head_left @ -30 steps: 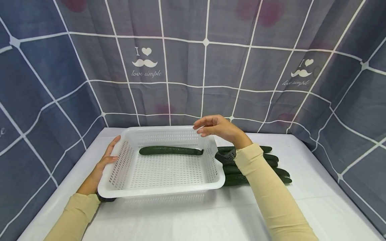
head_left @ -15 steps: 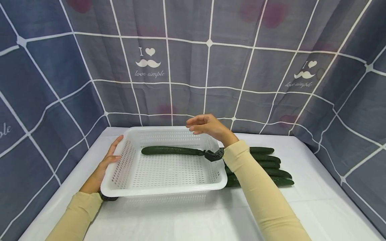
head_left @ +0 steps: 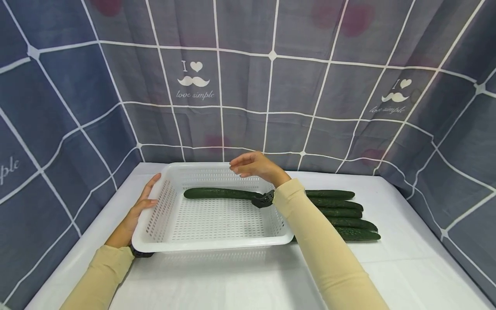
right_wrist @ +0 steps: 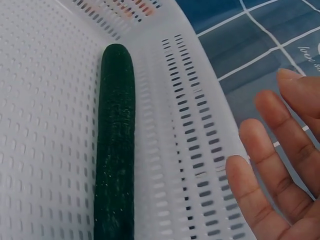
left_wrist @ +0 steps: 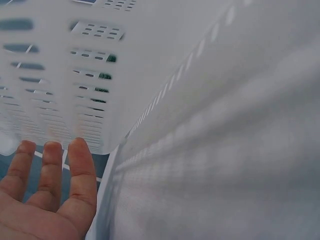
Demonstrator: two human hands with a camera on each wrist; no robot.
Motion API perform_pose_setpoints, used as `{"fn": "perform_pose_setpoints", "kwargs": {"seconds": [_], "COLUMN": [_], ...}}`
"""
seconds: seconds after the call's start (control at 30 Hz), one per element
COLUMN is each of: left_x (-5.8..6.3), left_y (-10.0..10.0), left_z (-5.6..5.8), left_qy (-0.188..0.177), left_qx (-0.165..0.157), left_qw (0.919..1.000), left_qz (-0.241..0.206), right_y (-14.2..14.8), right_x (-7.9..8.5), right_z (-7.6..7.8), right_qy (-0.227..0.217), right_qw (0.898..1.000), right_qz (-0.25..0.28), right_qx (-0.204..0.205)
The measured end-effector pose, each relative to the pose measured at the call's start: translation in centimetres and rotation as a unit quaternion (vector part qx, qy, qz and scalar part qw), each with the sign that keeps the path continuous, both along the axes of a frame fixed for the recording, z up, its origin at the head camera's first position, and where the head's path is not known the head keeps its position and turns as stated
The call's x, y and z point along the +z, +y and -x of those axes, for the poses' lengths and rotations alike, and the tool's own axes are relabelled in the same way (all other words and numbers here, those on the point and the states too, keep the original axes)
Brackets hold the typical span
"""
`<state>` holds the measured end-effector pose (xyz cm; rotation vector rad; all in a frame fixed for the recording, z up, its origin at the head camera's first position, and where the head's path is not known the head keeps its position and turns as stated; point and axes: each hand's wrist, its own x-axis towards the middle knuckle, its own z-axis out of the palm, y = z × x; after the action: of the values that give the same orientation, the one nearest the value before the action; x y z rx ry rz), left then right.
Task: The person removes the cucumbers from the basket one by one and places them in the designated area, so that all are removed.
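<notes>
A white perforated basket [head_left: 215, 244] stands on the cloth with one dark green cucumber [head_left: 211, 193] lying inside along its back wall. My left hand [head_left: 133, 215] holds the basket's left side, the thumb over the rim. In the left wrist view its fingers [left_wrist: 81, 165] reach along the outer wall, with the tips right at the basket. My right hand [head_left: 255, 165] hovers over the basket's back rim, fingers loosely extended, holding nothing. In the right wrist view the cucumber [right_wrist: 117, 140] lies left of the bare fingers [right_wrist: 242, 180].
Several more cucumbers [head_left: 350, 223] lie side by side right of the basket, partly hidden behind my right sleeve [head_left: 321, 237]. White cloth [head_left: 410, 254] covers the table. A grey-blue checked curtain [head_left: 244, 77] rises behind and at both sides.
My right hand has moved left over the basket's back rim, its wrist strap now overlapping the cucumber's right end in view. The left hand stays on the basket; the view has shifted slightly.
</notes>
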<state>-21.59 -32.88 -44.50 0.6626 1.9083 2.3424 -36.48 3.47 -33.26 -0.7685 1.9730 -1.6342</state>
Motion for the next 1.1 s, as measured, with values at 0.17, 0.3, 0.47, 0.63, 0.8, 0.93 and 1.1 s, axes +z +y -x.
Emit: {"fn": "perform_pose_setpoints", "kwargs": {"seconds": [0.17, 0.3, 0.47, 0.63, 0.8, 0.93, 1.1], "left_x": [0.2, 0.6, 0.7, 0.7, 0.7, 0.7, 0.6], "left_y": [0.3, 0.7, 0.8, 0.6, 0.5, 0.6, 0.7], "left_z": [-0.1, -0.5, -0.5, -0.5, -0.5, -0.5, -0.3], "left_qy": [-0.014, -0.036, -0.041, -0.037, -0.035, -0.039, -0.036], "left_qx": [0.014, 0.045, 0.056, 0.051, 0.046, 0.047, 0.049], "left_qw": [0.9998, 0.9976, 0.9964, 0.9969, 0.9976, 0.9975, 0.9975], "left_qz": [0.009, 0.037, 0.048, 0.048, 0.038, 0.036, 0.035], "right_y": [-0.6, -0.9, -1.3, -1.8, -2.4, -2.7, -2.8], "right_x": [-0.5, -1.2, -2.2, -3.0, -3.5, -4.0, -4.3], "right_z": [0.2, 0.4, 0.8, 0.9, 0.5, 0.3, 0.3], "right_qy": [-0.007, -0.004, 0.008, 0.031, 0.06, 0.077, 0.055], "right_qw": [1.0, 0.999, 0.998, 0.995, 0.99, 0.986, 0.987], "right_qz": [-0.025, -0.048, -0.063, -0.092, -0.129, -0.146, -0.154], "right_qx": [-0.006, -0.013, -0.012, -0.023, -0.015, -0.001, -0.002]}}
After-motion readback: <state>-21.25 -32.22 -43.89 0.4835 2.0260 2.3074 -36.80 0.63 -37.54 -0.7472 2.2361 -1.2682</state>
